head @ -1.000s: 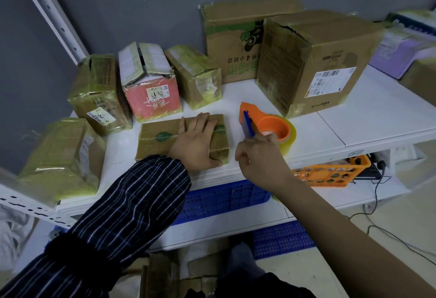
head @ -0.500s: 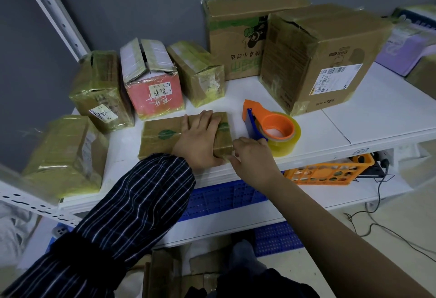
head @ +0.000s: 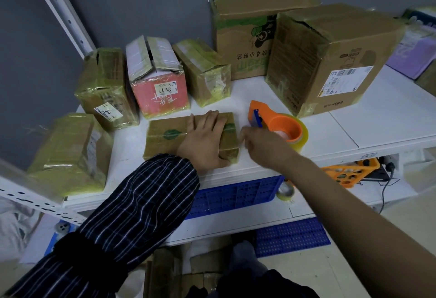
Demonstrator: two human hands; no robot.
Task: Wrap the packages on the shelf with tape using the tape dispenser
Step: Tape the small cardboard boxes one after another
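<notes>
Orange tape dispenser (head: 276,123) sits centre-right on the shelf (head: 365,113), just right of the flat package (head: 165,137) lying lengthwise left-to-right, the right hand (head: 264,144) between them and nearest, its grip too blurred to tell, the left hand (head: 203,142) pressing flat; seven packages wholly visible, one dispenser

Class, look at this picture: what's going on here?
A person is taping a small brown package on a white shelf. The left hand presses flat on it. The right hand is at its right end, just in front of the orange tape dispenser, which stands on the shelf. Whether the right hand pinches tape is unclear.
</notes>
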